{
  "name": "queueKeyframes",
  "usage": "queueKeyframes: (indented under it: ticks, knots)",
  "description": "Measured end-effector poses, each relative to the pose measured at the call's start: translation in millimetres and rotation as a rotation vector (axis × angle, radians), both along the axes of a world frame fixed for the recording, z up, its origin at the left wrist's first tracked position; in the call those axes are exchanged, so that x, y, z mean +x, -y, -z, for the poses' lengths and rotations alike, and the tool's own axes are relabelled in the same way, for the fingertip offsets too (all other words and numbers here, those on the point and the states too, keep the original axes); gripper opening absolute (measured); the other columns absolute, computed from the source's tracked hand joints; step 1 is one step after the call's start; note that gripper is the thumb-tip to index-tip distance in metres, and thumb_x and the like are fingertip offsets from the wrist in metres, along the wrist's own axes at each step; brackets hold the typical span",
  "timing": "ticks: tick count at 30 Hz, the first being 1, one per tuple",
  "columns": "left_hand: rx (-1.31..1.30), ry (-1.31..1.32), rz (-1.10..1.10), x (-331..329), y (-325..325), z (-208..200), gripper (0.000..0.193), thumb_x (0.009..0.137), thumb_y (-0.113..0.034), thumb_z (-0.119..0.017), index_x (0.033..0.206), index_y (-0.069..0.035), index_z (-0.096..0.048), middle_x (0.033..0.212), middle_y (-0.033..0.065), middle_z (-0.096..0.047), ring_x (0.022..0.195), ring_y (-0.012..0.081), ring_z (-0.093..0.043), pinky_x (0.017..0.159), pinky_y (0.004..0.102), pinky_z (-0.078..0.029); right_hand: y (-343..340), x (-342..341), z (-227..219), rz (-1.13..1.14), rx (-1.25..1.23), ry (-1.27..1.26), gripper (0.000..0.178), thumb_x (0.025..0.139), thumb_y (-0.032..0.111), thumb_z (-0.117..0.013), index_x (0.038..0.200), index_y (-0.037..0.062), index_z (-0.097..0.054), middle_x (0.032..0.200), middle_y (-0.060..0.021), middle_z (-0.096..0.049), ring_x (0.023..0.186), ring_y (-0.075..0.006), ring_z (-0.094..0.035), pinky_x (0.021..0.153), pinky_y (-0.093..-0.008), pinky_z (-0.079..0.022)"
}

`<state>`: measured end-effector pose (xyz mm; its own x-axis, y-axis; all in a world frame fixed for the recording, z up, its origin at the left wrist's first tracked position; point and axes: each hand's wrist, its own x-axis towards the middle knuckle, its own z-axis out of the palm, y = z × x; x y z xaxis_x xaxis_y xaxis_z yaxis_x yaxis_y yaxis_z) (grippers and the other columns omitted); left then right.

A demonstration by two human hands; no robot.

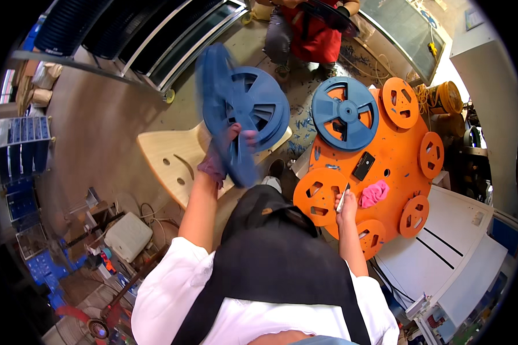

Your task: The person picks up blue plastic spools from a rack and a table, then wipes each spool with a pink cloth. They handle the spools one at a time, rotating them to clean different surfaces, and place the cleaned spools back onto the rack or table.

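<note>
My left hand [223, 150], with purplish fabric around it, is closed on a blue plastic reel [213, 86] held on edge and smeared by motion. Behind it, more blue reels [273, 109] lie stacked on a pale wooden chair [161, 152]. Over the near-left side of an orange round table [400, 164], my right hand [347, 210] grips a small knife [342, 200] with a pale handle, its blade pointing away from me. Beside that hand are an orange slotted disc [313, 198] and a pink cloth [374, 194]. Another blue reel [322, 109] sits on the table's far-left part.
A small black box [364, 166] and blue shavings lie on the table, with more orange discs [400, 103] around its rim. Across from me, a person in a red apron [315, 40] holds a dark disc. A wheeled metal rack [155, 52] stands far left.
</note>
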<state>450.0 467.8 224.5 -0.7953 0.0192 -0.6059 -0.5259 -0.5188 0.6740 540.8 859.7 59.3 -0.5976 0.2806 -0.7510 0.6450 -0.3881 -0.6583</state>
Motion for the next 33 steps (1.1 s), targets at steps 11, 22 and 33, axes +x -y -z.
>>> queueKeyframes:
  ticks: [11,22,33]
  knots:
    - [-1.489,0.345,0.286,-98,24,211,0.088,0.079,-0.046,-0.063,0.151,-0.023,-0.017,0.134,0.0223,-0.048,0.127,0.036,-0.043,0.106,0.0384,-0.032,5,-75,73,-0.022,0.319,0.166,0.015,0.087,0.014,-0.067,0.085,0.008,-0.054,0.071,0.0014,-0.054,0.059,-0.0093,-0.047,0.052,-0.0256,-0.038]
    - [-1.551,0.189,0.285,-61,6,204,0.084,0.087,-0.038,-0.061,0.151,-0.013,-0.014,0.156,0.0148,-0.016,0.144,0.0347,-0.009,0.116,0.04,-0.009,19,-167,179,0.645,0.257,0.083,0.026,0.081,0.005,-0.072,0.082,0.0107,-0.046,0.067,0.0013,-0.049,0.051,-0.0093,-0.043,0.042,-0.0278,-0.034]
    - [-1.49,-0.651,0.619,-101,-137,138,0.078,0.079,-0.032,-0.066,0.144,-0.005,-0.033,0.145,0.0167,-0.036,0.138,0.0392,-0.022,0.114,0.0464,-0.013,-10,-144,1,0.577,0.182,-0.41,0.023,0.077,0.001,-0.073,0.088,0.0064,-0.053,0.067,-0.001,-0.055,0.051,-0.0078,-0.048,0.045,-0.02,-0.036]
